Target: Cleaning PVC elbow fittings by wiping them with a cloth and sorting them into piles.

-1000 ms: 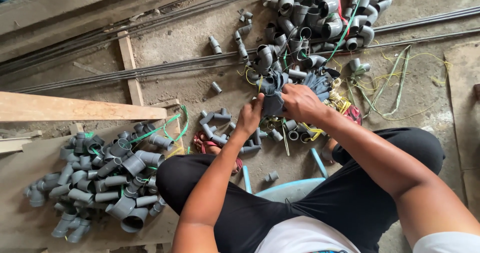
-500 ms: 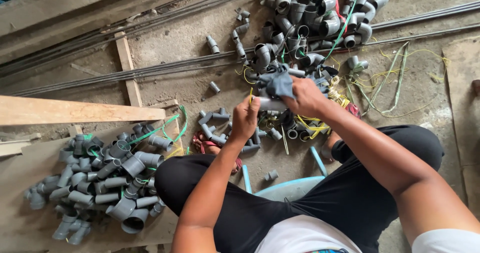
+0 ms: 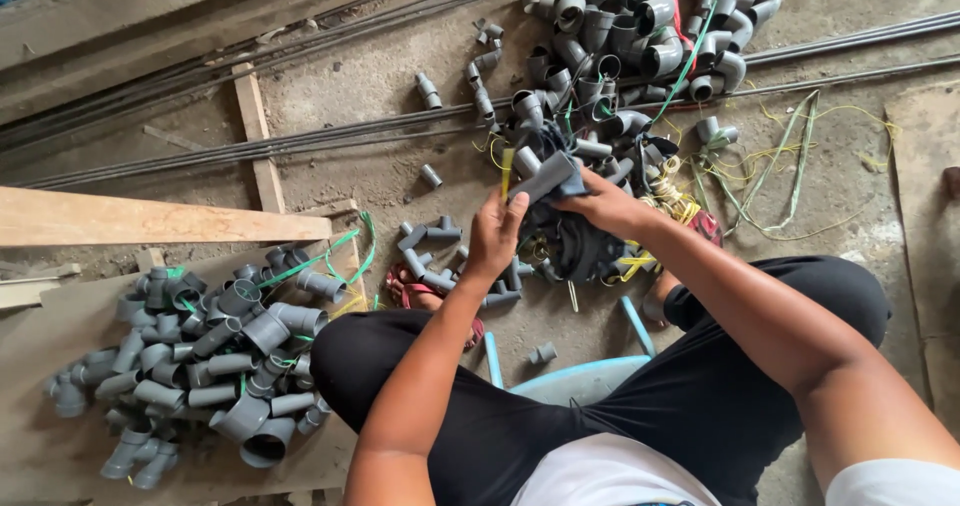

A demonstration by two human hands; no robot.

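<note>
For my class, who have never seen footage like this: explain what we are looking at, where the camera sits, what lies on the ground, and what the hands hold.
There is no machine here: a seated person works with bare hands, and the one camera sits on their head, looking down. The right hand holds a grey pipe fitting, and the left hand reaches up to it. On the concrete floor lie a heap of grey pipe fittings ahead, with green and yellow ties beside it. A second pile of fittings sits on a board to the left, near a wooden plank.
</note>
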